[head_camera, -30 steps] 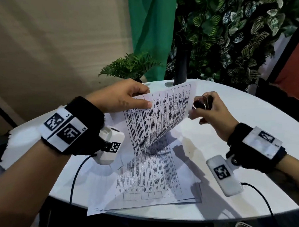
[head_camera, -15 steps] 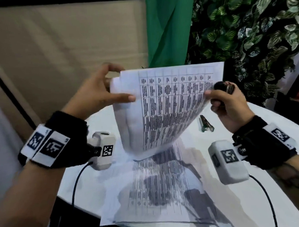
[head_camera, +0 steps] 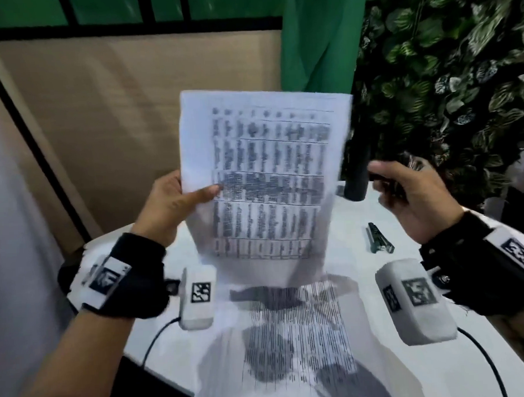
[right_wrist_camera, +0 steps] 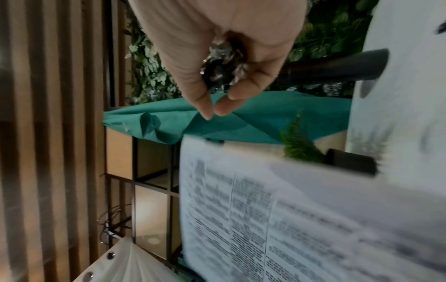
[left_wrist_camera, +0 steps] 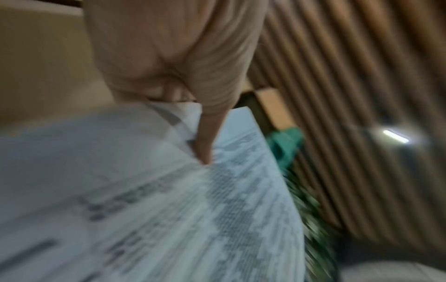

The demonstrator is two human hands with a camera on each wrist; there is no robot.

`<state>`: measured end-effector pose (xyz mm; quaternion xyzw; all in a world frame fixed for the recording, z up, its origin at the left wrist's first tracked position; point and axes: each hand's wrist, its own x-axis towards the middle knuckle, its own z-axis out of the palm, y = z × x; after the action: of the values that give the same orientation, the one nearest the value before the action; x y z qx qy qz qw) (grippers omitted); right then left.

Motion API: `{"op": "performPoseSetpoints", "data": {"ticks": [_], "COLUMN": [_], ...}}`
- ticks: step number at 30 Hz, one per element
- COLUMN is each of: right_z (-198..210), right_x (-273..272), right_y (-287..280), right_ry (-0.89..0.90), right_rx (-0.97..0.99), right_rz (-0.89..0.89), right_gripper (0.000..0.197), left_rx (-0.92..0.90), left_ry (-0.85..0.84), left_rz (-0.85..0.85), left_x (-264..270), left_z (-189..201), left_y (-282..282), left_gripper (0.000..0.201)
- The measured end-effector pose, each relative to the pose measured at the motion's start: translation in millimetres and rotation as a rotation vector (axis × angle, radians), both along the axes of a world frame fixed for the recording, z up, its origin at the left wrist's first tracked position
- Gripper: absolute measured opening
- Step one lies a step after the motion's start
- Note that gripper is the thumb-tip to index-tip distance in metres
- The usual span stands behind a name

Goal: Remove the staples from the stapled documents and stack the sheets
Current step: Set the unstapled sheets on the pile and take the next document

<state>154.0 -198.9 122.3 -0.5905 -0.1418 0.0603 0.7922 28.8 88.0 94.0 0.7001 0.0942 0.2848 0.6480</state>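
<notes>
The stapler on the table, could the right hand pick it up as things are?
Probably not yet: the way to the stapler looks free, but the right hand already holds a staple remover.

The held sheet [head_camera: 263, 180] is white, printed with a black ruled grid of dark text blocks. The papers on the table [head_camera: 294, 341] are white with the same black tabular print. The table [head_camera: 363, 272] is white. The staple remover [right_wrist_camera: 223, 71] in the right hand [head_camera: 411, 197] is black with silvery metal. A dark green stapler [head_camera: 378, 238] lies toward the table's right edge. The wristbands [head_camera: 138, 278] are black, carrying white tags with black square-patterned markers.
</notes>
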Motion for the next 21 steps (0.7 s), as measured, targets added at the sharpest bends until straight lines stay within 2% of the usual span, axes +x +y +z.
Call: {"op": "performPoseSetpoints", "data": {"ticks": [3,6,8,9,13,17,18,20,21], "right_z": [-43.2,-94.0,-120.0,-128.5,-146.4,-148.9,-148.9,-149.1,-149.6], "right_x": [-17.5,-46.2,-64.8,-71.8,-81.1,-74.4,-72.7,-68.1,-65.7], "right_y": [-5.6,-6.4,-2.5,0.6,5.9,-2.8,-6.7,-16.5,-21.8], "right_ry": [0.247,0.484,0.574,0.589,0.532,0.373,0.337,0.291,0.277], "right_rx": [-0.207,-0.271,-0.306,-0.316,-0.37,-0.422,-0.446,-0.487,-0.499], "right_rz": [0.082,0.249,0.343,0.374,0.39,0.4,0.391,0.35,0.33], "right_gripper": [0.023,0.02,0.017,0.017,0.023,0.035,0.037,0.038,0.038], "left_rx": [-0.137,-0.318,-0.357,-0.371,-0.477,-0.495,-0.501,-0.5,-0.48], "left_ry": [0.259,0.482,0.72,0.783,0.738,0.633,0.613,0.585,0.585], "left_rz": [0.102,0.176,0.156,0.124,0.058,0.11,0.123,0.108,0.089], "left_x": [-8.0,-18.4,-24.4,-25.9,-19.9,-3.4,1.8,9.8,12.7], "left_z": [-50.9,-108.5,-130.0,-135.3,-148.5,-152.3,-155.2,-153.4,-151.4], "left_y": [39.8,59.3,60.2,58.0,35.5,0.5,-8.4,-31.0,-41.4], "left_gripper": [0.018,0.006,0.008,0.009,0.021,0.008,0.011,0.004,0.009]}}
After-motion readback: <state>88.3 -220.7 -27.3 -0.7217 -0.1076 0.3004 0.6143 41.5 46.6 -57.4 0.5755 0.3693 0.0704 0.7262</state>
